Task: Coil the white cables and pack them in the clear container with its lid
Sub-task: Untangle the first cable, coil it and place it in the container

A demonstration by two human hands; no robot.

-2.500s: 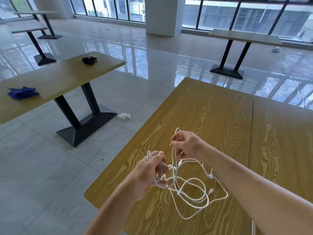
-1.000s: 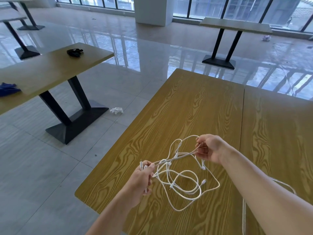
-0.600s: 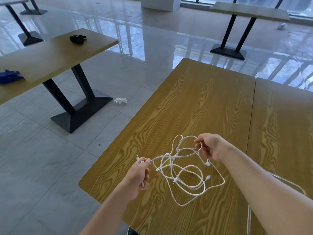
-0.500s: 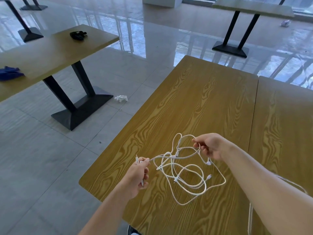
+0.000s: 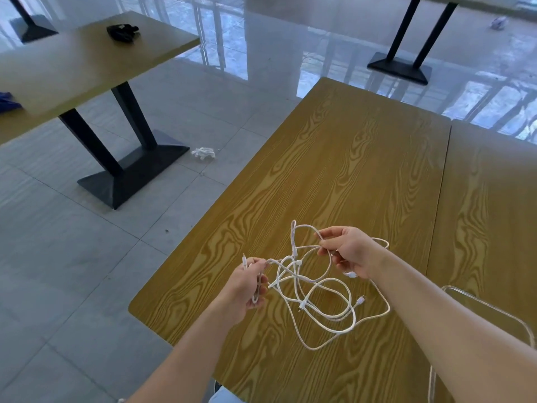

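Between the two hands, white cables [image 5: 319, 298] lie tangled on the near table [image 5: 363, 170]; left hand [image 5: 247, 283] pinches one end, right hand [image 5: 348, 254] grips a loop.

No readable txt, labels, brands or nos. anywhere in view.

White cables [image 5: 325, 289] lie on a yellow-brown bench [image 5: 348, 158] with bold wood-grain swirls. The clear container [image 5: 491, 309] is colourless. Grey tiled floor [image 5: 72, 257]; a black-legged table [image 5: 87, 56] carries a black item [image 5: 122, 32].
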